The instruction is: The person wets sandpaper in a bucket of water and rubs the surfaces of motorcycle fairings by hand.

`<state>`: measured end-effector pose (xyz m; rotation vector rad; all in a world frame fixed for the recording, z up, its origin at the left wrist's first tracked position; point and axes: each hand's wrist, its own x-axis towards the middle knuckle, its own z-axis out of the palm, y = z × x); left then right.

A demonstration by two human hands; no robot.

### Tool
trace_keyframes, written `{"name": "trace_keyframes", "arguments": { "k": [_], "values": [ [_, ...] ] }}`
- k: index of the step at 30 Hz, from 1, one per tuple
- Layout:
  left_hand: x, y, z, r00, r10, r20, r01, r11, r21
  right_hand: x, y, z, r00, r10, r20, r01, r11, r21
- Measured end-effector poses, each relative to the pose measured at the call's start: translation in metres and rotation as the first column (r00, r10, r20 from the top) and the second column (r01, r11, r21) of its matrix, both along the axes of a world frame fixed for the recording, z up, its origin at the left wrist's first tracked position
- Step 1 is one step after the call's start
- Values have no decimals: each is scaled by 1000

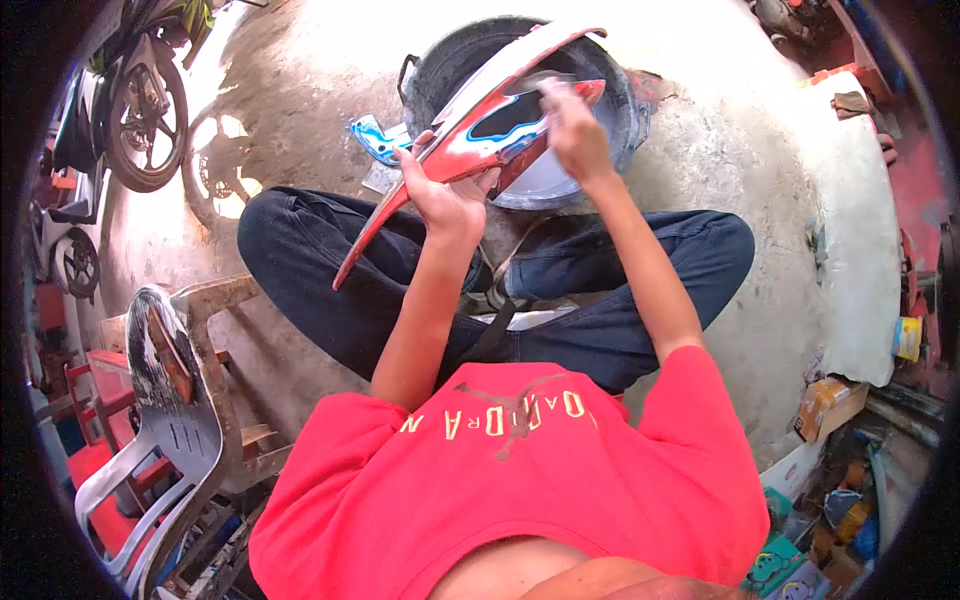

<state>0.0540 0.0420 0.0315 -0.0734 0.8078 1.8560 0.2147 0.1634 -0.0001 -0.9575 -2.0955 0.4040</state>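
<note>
A long curved red panel with white, blue and dark patches is held up at a slant over a black round tub. My left hand grips its lower edge, thumb on the near side. My right hand is at the panel's right part, fingers bent against its surface near a dark patch; whether something small and grey is under the fingers is too blurred to tell. Cloudy water shows in the tub below the panel. A blue and white piece lies on the floor left of the tub.
My crossed legs are in front of the tub. At the left are a motorbike wheel and a grey plastic chair. A long pale panel, a cardboard box and assorted clutter line the right side.
</note>
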Motion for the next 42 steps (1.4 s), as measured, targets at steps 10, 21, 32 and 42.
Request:
{"name": "trace_keyframes", "arguments": {
  "k": [10,21,32,42],
  "values": [
    [-3,-1,-5,1000,-25,6,25,1000,3,-10,-36,3,962,245,122,-268,932,243],
    [-3,-1,-12,999,-37,-4,37,997,74,-12,-43,5,956,277,100,-293,927,234],
    [-1,5,-14,996,73,-46,-68,993,97,-36,-83,26,919,391,56,-393,891,228],
    [1,0,-5,999,-15,-39,14,1000,-15,-26,-26,-20,999,13,-32,-4,969,245]
  ]
}}
